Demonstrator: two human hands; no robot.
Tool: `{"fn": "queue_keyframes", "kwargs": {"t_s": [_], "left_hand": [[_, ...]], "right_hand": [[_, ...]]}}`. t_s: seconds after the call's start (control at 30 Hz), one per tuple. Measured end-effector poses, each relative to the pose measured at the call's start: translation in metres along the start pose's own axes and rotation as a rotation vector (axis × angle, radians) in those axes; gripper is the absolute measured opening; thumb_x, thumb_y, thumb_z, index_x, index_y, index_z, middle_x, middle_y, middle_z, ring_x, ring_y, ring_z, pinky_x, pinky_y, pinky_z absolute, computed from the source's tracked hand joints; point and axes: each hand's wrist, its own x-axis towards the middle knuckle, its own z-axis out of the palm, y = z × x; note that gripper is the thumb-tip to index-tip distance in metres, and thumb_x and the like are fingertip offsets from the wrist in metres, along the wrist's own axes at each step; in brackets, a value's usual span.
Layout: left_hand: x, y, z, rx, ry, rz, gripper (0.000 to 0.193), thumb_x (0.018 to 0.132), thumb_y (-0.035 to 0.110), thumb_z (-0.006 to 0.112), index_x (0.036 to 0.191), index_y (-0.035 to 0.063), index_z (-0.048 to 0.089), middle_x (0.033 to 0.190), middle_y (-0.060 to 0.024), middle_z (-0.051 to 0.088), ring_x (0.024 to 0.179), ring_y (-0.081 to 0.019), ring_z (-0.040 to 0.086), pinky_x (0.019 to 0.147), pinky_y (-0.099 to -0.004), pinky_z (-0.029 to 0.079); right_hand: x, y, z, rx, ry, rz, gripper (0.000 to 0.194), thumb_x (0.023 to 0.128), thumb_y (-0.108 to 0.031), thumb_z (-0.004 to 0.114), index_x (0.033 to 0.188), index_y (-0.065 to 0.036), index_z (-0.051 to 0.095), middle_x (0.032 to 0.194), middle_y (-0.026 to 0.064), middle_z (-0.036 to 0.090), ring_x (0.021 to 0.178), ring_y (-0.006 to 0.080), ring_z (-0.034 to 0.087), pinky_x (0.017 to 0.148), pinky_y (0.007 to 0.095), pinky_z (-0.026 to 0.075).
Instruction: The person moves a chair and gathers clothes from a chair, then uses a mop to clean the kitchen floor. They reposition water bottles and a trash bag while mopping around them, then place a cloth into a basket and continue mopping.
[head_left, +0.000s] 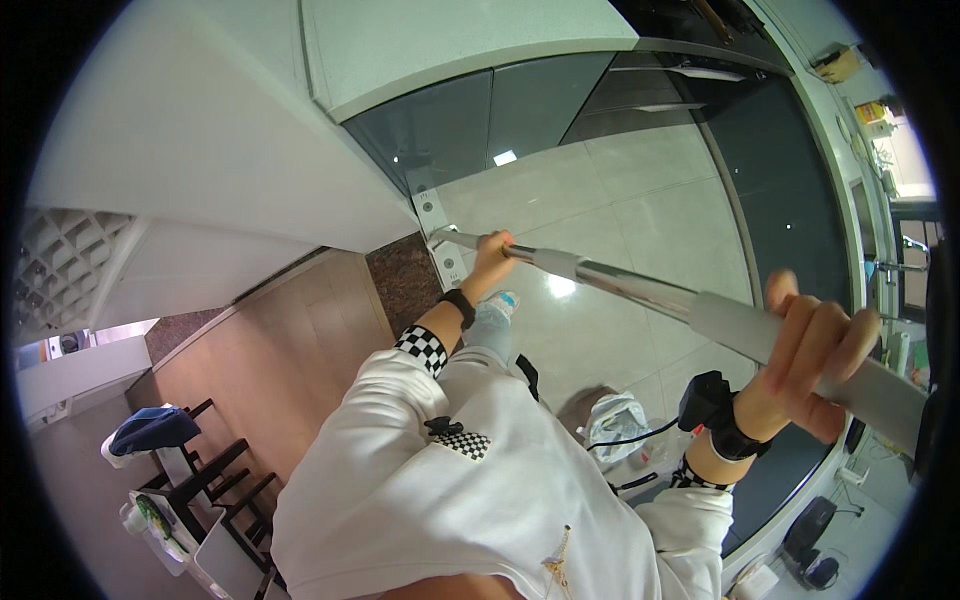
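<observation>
My left hand (491, 256) grips the lower part of a flat mop's telescoping handle (637, 285), made of grey and shiny metal sections. My right hand (817, 356) is wrapped around the thicker grey upper section, close to the camera. Past my left hand, the handle meets the mop's long white head plate (450, 264), which has round grey fittings. That plate lies on the floor, across the end of a dark brown stone threshold (405, 281) and near the cabinet corner. The handle's top end runs into the dark right rim of the view.
Pale floor tiles (600, 202) stretch between grey cabinets (450, 124) and a dark counter front (787, 165). A bin with a plastic bag (615, 424) stands beside me. Left are a wood floor (300, 322), a white wall panel (225, 135) and dark chairs (217, 472). A faucet (911, 255) is far right.
</observation>
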Motion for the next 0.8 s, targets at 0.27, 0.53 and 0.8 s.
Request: {"fn": "queue_keyframes", "kwargs": {"t_s": [0.27, 0.53, 0.8], "left_hand": [[0.084, 0.043, 0.135, 0.047, -0.269, 0.166, 0.009, 0.059, 0.007, 0.055, 0.060, 0.0048, 0.046, 0.064, -0.0126, 0.050, 0.065, -0.0301, 0.047, 0.058, -0.0367, 0.037], [0.150, 0.097, 0.244, 0.078, -0.341, 0.271, 0.012, 0.061, 0.005, 0.057, 0.067, 0.0089, 0.047, 0.069, -0.0078, 0.050, 0.075, -0.0267, 0.049, 0.063, -0.0349, 0.039], [0.043, 0.151, 0.239, 0.284, -0.404, 0.330, 0.015, 0.060, 0.012, 0.063, 0.068, 0.0101, 0.050, 0.071, -0.0042, 0.054, 0.074, -0.0249, 0.053, 0.061, -0.0363, 0.040]], "right_hand": [[-0.032, -0.048, -0.094, -0.234, 0.485, 0.077, 0.023, 0.071, -0.019, 0.060, 0.060, -0.016, 0.039, 0.043, -0.0051, 0.039, 0.040, 0.0036, 0.034, 0.058, 0.0243, 0.029], [-0.052, -0.070, -0.123, -0.522, 0.716, -0.005, 0.025, 0.071, -0.020, 0.056, 0.055, -0.017, 0.037, 0.043, -0.0055, 0.037, 0.037, 0.0028, 0.032, 0.065, 0.0273, 0.025], [-0.130, -0.159, -0.151, -0.294, 0.357, -0.179, 0.036, 0.079, -0.046, 0.043, 0.067, -0.013, 0.037, 0.054, -0.0002, 0.039, 0.047, 0.0120, 0.040, 0.066, 0.0376, 0.027]]}}
